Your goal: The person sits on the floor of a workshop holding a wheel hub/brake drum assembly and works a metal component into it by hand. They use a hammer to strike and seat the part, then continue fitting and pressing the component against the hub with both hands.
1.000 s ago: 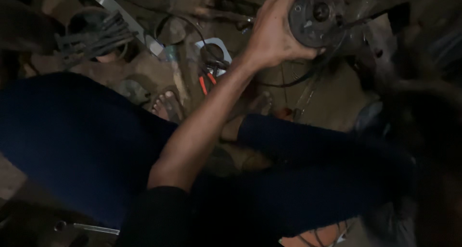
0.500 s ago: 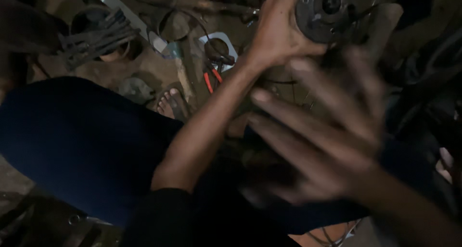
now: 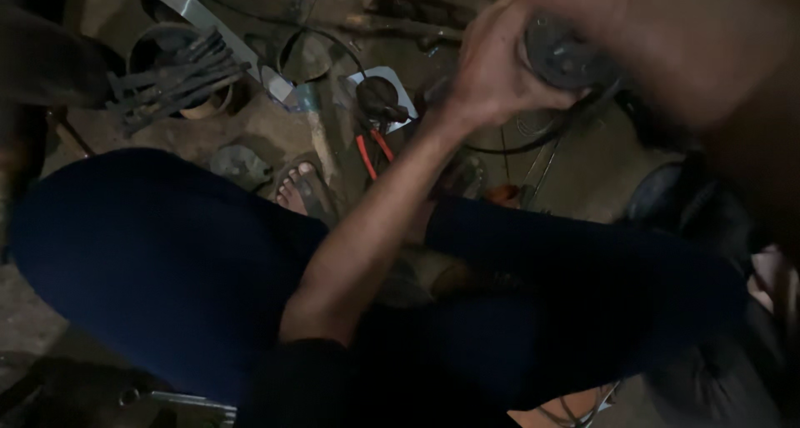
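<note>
Change: right hand (image 3: 692, 53), blurred low before, had risen to the top right; grip untellable.
Left hand (image 3: 487, 74): clasped one disc (image 3: 562, 57).
Pliers (image 3: 372, 149): one pair.

- No screen, sign or label can be made out in the dim head view.
- One possible package: a white, flat, card-like sheet (image 3: 398, 90) on the dirt floor beyond the knees, partly covered by a dark round object (image 3: 379, 97); any printing is unreadable.
</note>
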